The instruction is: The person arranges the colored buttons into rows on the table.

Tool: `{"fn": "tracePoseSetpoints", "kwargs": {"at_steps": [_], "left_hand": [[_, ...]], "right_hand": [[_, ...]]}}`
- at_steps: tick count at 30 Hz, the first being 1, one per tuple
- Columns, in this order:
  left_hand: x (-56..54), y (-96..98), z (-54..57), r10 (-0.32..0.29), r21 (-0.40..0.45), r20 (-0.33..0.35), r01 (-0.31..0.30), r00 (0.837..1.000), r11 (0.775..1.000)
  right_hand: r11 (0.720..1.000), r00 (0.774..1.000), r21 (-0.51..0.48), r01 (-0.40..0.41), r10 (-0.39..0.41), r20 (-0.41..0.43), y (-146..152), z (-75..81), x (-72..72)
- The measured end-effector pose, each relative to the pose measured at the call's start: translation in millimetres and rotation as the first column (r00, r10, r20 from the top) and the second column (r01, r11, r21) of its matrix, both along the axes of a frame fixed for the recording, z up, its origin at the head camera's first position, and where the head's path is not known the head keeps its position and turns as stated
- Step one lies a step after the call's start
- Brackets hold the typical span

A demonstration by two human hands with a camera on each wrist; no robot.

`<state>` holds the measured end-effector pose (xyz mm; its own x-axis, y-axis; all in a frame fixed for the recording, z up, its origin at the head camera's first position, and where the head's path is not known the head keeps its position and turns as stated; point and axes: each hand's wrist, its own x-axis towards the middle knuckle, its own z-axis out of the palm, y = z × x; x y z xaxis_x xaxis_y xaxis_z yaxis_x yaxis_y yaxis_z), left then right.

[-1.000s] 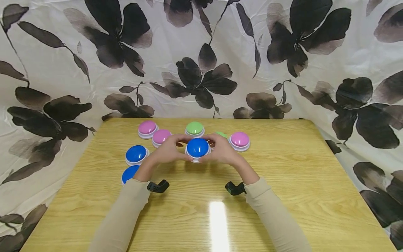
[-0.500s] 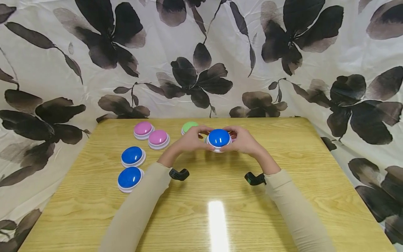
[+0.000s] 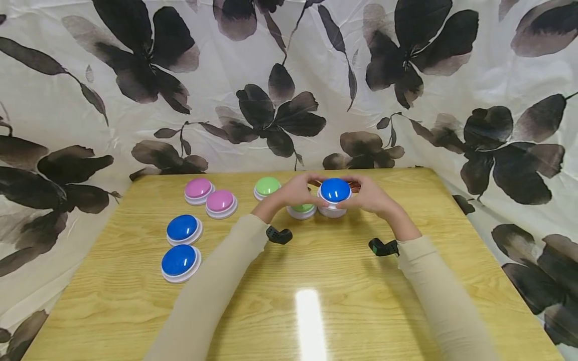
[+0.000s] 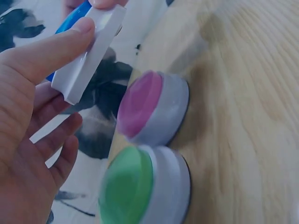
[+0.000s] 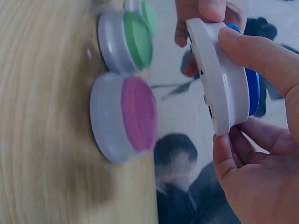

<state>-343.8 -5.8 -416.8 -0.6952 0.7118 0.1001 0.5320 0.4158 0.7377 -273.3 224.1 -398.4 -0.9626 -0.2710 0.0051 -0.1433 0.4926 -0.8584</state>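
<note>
Both hands hold a blue dome push button (image 3: 335,190) with a white base, raised above the table. My left hand (image 3: 298,193) pinches its left side, thumb on the white rim in the left wrist view. On the other side my right hand (image 3: 372,196) grips the rim between thumb and fingers. Below the held button, apart from it, a pink push button (image 5: 139,113) sits on the table, mostly hidden in the head view. Touching or nearly touching that one is a green push button (image 3: 301,213), partly covered by my left hand.
Another green button (image 3: 267,186) stands near the table's back edge. Two pink buttons (image 3: 197,189) sit at the back left, with two blue buttons (image 3: 179,260) nearer on the left. A floral cloth (image 3: 226,60) hangs behind the wooden table (image 3: 352,301).
Both hands have carried the blue button to the right, from near the green buttons to above the right-hand pink one. The head view has shifted slightly; the other buttons stay put.
</note>
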Motion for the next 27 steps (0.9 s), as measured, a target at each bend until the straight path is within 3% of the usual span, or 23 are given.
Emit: {"fn": "tracePoseSetpoints", "kwargs": {"at_steps": [4, 12, 27], "left_hand": [[-8.6, 16.1, 5.3, -0.028, -0.026, -0.020, 0.027, 0.999, 0.999], [-18.2, 47.5, 10.7, -0.055, -0.047, 0.038, 0.057, 0.998, 0.997], [-29.8, 84.0, -3.0, -0.098, -0.072, 0.095, 0.105, 0.991, 0.992]], "right_hand": [[1.000, 1.000, 0.003, 0.016, -0.016, -0.008, 14, 3.6, -3.4], [0.998, 0.999, 0.026, 0.050, -0.050, -0.003, 39, 0.8, -7.3], [0.993, 0.993, 0.055, 0.102, -0.104, 0.046, 66, -15.1, -13.4]]}}
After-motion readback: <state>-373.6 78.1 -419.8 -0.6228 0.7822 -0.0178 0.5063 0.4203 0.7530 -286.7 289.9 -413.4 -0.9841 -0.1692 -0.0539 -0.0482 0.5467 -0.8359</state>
